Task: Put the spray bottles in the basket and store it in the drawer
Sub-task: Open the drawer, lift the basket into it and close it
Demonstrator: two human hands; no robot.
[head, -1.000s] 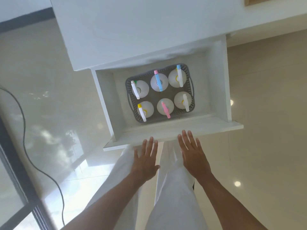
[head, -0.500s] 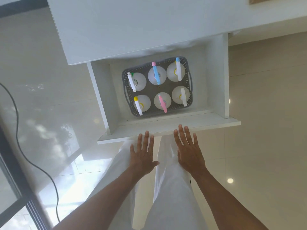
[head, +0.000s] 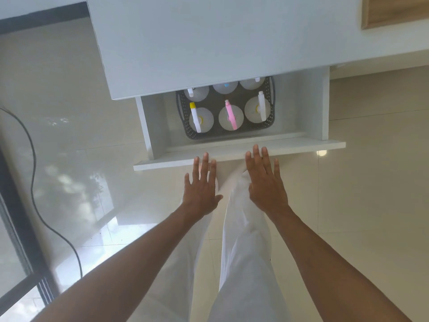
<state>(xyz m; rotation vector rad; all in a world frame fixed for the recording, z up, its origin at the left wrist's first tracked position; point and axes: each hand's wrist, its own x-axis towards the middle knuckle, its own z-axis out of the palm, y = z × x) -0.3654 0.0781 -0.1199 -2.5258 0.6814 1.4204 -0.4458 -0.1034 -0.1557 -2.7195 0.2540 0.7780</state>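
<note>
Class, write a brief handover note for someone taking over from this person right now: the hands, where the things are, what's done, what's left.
Left hand and right hand: open, flat, fingertips at the drawer front, holding nothing.
Six spray bottles stand in the grey basket, inside the drawer; the back row is half hidden under the cabinet top.
Done: bottles loaded, basket placed.
Left: push the drawer fully shut.

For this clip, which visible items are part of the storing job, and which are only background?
Job: spray bottles, grey basket, drawer, left hand, right hand, both flat at the drawer front.

Background: black cable, cabinet top, window frame.
</note>
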